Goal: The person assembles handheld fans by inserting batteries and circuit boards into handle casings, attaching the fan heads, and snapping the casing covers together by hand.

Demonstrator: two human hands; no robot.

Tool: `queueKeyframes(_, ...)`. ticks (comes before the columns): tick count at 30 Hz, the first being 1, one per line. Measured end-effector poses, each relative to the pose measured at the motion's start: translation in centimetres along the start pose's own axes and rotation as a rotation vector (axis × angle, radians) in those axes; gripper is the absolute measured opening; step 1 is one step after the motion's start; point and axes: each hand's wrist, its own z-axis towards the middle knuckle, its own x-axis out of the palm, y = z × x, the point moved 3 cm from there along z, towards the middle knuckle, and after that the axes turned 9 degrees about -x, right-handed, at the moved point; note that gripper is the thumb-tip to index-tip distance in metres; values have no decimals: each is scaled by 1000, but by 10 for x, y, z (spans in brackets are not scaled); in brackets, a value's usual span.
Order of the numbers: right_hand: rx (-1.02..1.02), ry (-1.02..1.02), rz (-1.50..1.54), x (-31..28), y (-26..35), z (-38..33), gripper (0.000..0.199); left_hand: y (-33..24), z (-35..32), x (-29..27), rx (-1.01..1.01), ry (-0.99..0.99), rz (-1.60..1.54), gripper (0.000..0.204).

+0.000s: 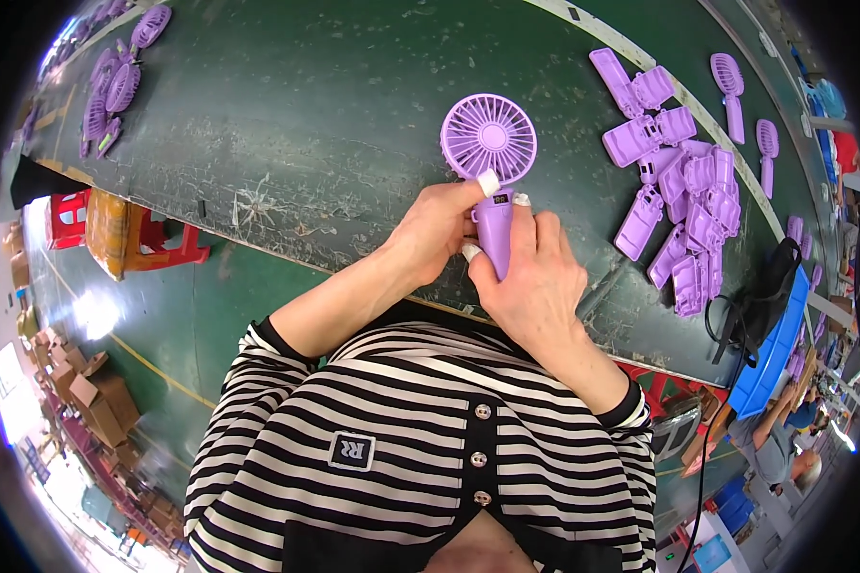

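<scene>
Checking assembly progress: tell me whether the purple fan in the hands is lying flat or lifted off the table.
Cannot tell. The purple fan is gripped by its handle in both hands, grille facing the camera.

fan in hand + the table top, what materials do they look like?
Handheld fan: looks like moulded plastic, matte lilac; thin uniform grille ribs, smooth handle. Table: dark green painted or coated surface, base material unclear; worn, with pale scratches and scuffs showing through.
</scene>
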Motion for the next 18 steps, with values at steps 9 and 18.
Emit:
queueKeyframes(9, -38, -19, -32, 3, 2, -2, 57, 0, -4, 2, 30, -60, 132, 27)
queueKeyframes(18, -46, 4, -57, 4, -2, -4, 56, 1, -2, 1, 14, -71, 144, 30)
